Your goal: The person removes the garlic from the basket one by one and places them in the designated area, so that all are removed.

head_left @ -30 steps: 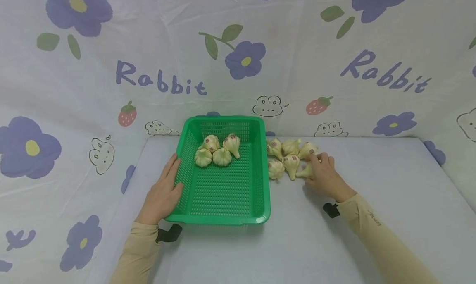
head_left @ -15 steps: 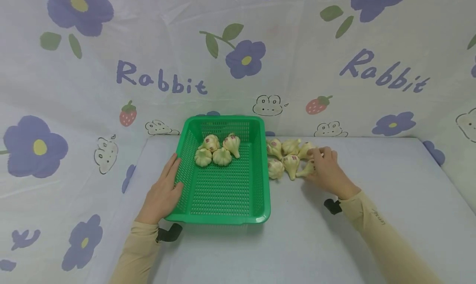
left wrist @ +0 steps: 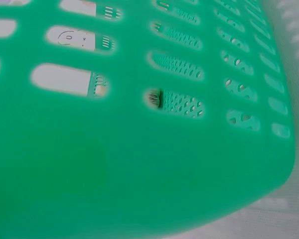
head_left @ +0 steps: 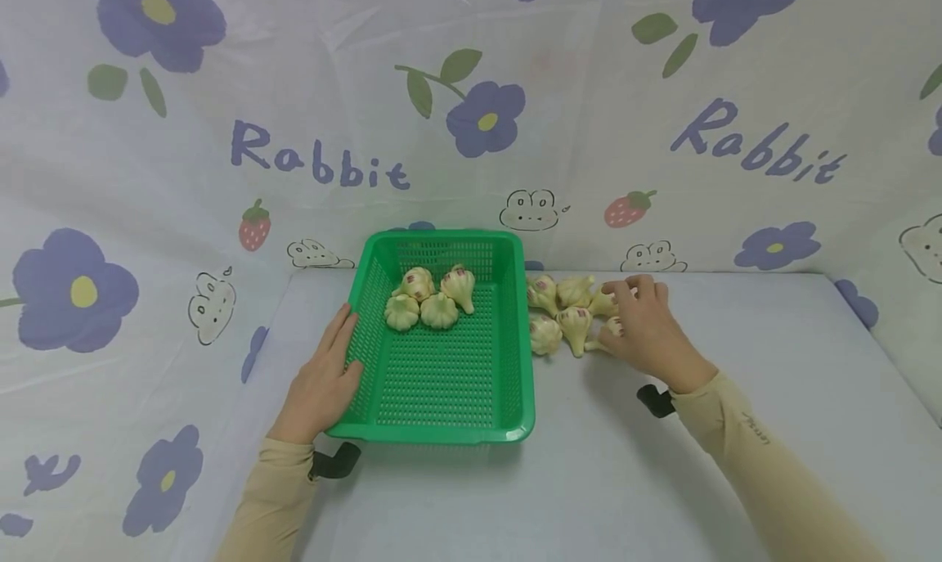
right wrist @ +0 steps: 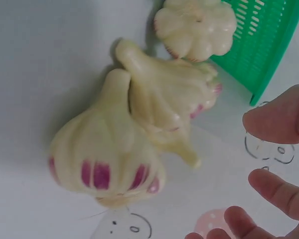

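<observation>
My left hand (head_left: pixel 318 390) rests against the left side of a green plastic basket (head_left: pixel 449 433), fingers straight along its rim. That hand is out of sight in the left wrist view, where the basket's slotted wall (left wrist: pixel 114 154) takes up most of the picture. Several garlic bulbs (head_left: pixel 439 311) lie together in the back left of the basket. My right hand (head_left: pixel 651 333) hovers over more garlic bulbs (head_left: pixel 576 325) beside the basket, partly covering the rightmost ones. In the right wrist view, its thumb and fingers are spread with nothing between them, near a purple-marked garlic bulb (right wrist: pixel 109 144).
The garlic outside stands in two rows close to the basket's right wall. A white printed cloth (head_left: pixel 559 71) hangs behind, and a white cloth covers the table (head_left: pixel 574 480). Dark straps (head_left: pixel 655 400) show at the wrists.
My right hand has shifted slightly toward the back, hiding more of the front right garlic bulb. My left hand and the basket have stayed put.
</observation>
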The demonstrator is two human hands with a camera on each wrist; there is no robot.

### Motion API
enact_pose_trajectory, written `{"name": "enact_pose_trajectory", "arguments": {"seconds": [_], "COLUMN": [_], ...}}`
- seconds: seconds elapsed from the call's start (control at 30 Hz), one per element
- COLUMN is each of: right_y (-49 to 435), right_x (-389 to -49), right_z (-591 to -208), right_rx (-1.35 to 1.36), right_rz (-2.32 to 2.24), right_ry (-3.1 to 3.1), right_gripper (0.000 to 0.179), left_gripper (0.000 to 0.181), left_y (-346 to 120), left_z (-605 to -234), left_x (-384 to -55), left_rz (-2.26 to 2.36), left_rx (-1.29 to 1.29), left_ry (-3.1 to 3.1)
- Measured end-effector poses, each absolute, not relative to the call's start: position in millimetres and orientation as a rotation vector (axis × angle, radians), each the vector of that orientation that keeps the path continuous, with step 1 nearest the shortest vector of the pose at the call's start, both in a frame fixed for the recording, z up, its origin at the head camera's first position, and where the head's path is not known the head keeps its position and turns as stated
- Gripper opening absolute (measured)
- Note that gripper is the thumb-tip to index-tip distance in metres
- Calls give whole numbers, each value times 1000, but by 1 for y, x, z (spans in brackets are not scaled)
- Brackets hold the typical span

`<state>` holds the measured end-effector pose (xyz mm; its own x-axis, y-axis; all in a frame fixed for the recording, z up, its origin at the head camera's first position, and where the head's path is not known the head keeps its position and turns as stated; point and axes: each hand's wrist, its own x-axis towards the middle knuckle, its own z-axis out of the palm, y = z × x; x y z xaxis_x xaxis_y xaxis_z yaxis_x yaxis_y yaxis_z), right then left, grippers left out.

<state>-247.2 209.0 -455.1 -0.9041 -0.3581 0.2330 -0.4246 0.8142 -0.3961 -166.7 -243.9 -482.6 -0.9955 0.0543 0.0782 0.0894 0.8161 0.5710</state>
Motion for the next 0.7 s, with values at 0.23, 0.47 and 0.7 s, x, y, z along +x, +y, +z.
{"name": "enact_pose_trajectory", "arguments": {"seconds": [0.23,0.47,0.7], "right_y": [187,165,143], "right_x": [-242,-243,-243], "right_z": [-441,-431,-424], "right_rx": [636,720,775], "right_rz": [657,641,655], "right_ry": [-2857,-2810,-2787], "right_gripper": [51,51,51], "left_gripper": [70,70,71], "left_y": [-244,-244,-245], "left_z": [-482,-482,-482], "left_x": [-167,-167,-168], "left_rz": [-930,-928,-931], "left_rx": [-121,-119,-111], "left_ry": [-2936,-2938,-2944]}}
